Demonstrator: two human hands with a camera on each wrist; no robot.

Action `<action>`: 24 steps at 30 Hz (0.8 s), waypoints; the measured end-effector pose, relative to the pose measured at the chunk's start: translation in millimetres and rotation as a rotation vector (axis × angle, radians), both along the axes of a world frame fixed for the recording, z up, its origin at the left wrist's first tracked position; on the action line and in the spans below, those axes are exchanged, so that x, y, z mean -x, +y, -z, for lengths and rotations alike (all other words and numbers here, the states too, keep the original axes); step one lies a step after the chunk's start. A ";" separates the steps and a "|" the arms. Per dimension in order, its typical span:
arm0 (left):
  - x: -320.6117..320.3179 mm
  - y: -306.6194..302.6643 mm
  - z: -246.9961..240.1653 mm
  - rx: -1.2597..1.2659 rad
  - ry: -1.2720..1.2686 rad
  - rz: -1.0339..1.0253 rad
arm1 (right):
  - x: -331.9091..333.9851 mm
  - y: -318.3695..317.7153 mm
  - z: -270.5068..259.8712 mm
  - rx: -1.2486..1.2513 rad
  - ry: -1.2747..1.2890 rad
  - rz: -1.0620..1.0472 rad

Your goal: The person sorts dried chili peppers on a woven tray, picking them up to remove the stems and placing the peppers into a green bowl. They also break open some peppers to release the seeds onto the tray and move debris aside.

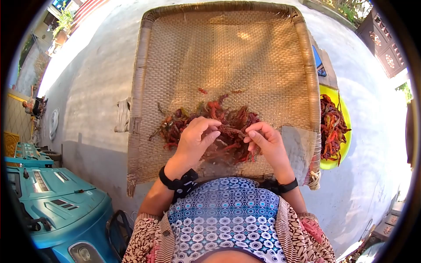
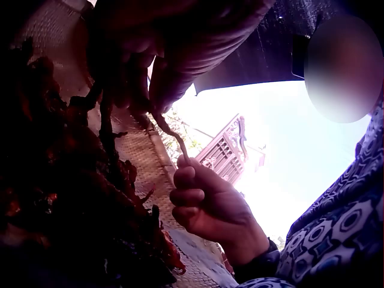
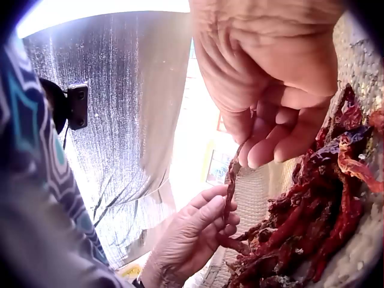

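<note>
Between both hands a long, wrinkled dried red chili pepper [image 3: 230, 183] is stretched, just over a heap of others. The left hand [image 1: 193, 138] pinches one end of it between thumb and fingers. At its other end, the right hand [image 1: 269, 143] pinches it the same way, its fingertips curled in. Below the hands lies the heap of dried chili peppers [image 1: 175, 131], dark red with some orange ones, near the front of a large woven tray [image 1: 219, 57]. The left wrist view is dark over the heap and hides its detail.
A yellow basin [image 1: 347, 144] of dried chilies stands right of the tray, by a cardboard piece [image 1: 326, 74]. A teal vehicle [image 1: 66, 197] is at the lower left. A few loose chili bits [image 1: 202, 90] lie beyond the heap.
</note>
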State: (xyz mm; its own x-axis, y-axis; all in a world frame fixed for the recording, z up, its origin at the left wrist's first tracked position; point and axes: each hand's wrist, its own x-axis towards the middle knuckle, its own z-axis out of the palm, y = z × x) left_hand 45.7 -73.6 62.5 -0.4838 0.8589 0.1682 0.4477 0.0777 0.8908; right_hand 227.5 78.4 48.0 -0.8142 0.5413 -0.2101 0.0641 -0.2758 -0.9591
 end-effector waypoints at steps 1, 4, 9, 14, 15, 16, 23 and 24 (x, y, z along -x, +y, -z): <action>0.6 -0.6 0.9 0.009 -0.025 -0.022 | -1.6 2.6 0.0 0.002 -0.006 0.033; 3.7 -5.8 -0.2 -0.024 0.419 -0.025 | -13.0 16.7 7.1 0.012 0.051 0.209; -7.5 -20.4 -14.0 0.166 0.621 0.159 | -53.1 60.4 15.4 0.142 0.343 0.583; -8.5 -26.6 6.1 0.220 0.695 0.189 | -97.6 96.0 26.8 0.481 0.842 0.704; -7.4 -27.2 9.7 0.212 0.694 0.182 | -96.2 93.4 24.1 0.527 0.834 0.673; -6.3 -26.6 11.7 0.198 0.701 0.178 | -94.1 89.3 21.3 0.573 0.825 0.641; -9.4 -22.0 6.3 0.106 0.663 0.164 | -35.5 17.6 1.4 -0.269 -0.064 0.044; -10.6 -21.9 4.4 0.093 0.643 0.162 | -26.0 8.9 -4.8 -0.395 -0.149 -0.116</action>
